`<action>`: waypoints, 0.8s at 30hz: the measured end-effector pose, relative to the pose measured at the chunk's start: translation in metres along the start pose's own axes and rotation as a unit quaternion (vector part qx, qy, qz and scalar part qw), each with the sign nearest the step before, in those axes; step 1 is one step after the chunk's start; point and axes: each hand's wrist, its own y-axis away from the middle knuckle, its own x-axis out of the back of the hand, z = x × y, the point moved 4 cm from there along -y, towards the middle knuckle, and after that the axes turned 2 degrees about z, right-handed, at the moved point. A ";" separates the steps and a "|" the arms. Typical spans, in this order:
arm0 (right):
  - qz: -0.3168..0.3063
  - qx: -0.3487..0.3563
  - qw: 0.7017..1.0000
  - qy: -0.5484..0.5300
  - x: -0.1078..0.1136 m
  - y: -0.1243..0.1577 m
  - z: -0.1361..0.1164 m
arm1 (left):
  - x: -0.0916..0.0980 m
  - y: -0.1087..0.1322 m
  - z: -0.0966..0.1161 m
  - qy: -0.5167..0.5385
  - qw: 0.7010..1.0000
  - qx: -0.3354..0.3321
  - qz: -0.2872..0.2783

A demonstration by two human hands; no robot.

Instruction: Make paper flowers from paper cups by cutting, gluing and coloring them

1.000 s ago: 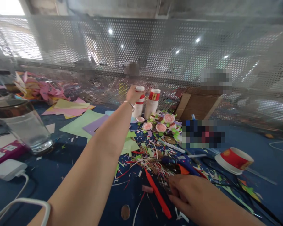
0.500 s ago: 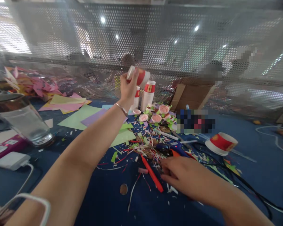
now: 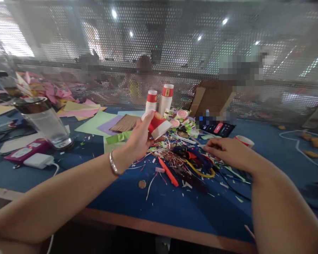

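Observation:
My left hand (image 3: 140, 141) is closed around a red and white paper cup (image 3: 160, 125), held tilted on its side above the table. My right hand (image 3: 225, 150) is at the right of the litter, fingers curled together beside a dark blue glue gun (image 3: 194, 156). A thin pale stick shows at its fingertips; whether they grip it I cannot tell. Behind the held cup stand two stacks of paper cups, a shorter stack (image 3: 151, 100) and a taller stack (image 3: 166, 98). Another paper cup (image 3: 245, 141) is partly hidden behind my right hand.
Paper scraps surround an orange pen-like stick (image 3: 169, 173) and a yellow loop (image 3: 201, 173). Coloured sheets (image 3: 95, 123), a lidded glass of water (image 3: 46, 121) and a purple power strip (image 3: 29, 151) lie left. A phone (image 3: 218, 128), cardboard box (image 3: 210, 98) and perforated screen (image 3: 175, 49) are behind.
My left hand has brought the cup down and nearer from above the stacks. My right hand has moved right and farther from me. The view has shifted, showing the table's front edge.

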 end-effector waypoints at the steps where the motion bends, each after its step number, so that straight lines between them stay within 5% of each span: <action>1: -0.004 -0.006 1.000 -0.012 -0.002 0.000 0.004 | 0.006 0.007 -0.003 0.007 1.000 -0.004 0.012; 11: -0.041 -0.026 0.998 -0.050 -0.027 -0.011 0.023 | 0.049 0.009 0.001 0.074 0.989 -0.115 0.062; 24: -0.018 -0.013 0.996 -0.083 -0.027 -0.016 0.013 | 0.059 -0.007 -0.005 -0.022 0.987 -0.152 0.042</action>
